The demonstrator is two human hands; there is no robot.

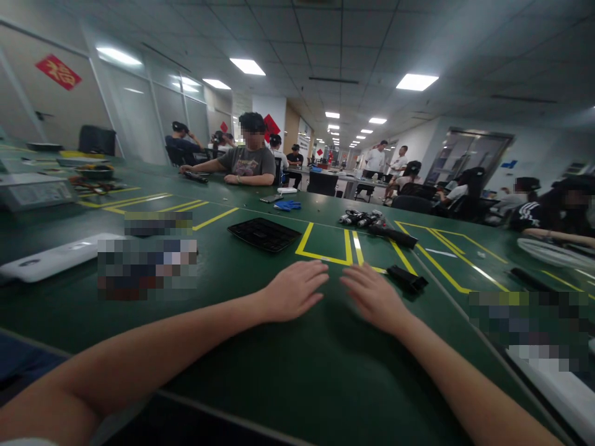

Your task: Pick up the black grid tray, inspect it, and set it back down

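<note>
In the head view, over the green table point(297, 371), the left hand point(296, 290) is open and empty, fingers loosely extended. A flat black tray point(264, 234) lies beyond it. The right hand point(375, 298) is likewise open and empty; a black part point(406, 280) lies just beside it. The 2 hands are apart, fingertips near yellow tape point(323, 256).

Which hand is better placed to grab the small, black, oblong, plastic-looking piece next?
Probably the right hand: it looks empty and is nearer the black oblong piece; the left hand, also seemingly empty, is farther away.
</note>
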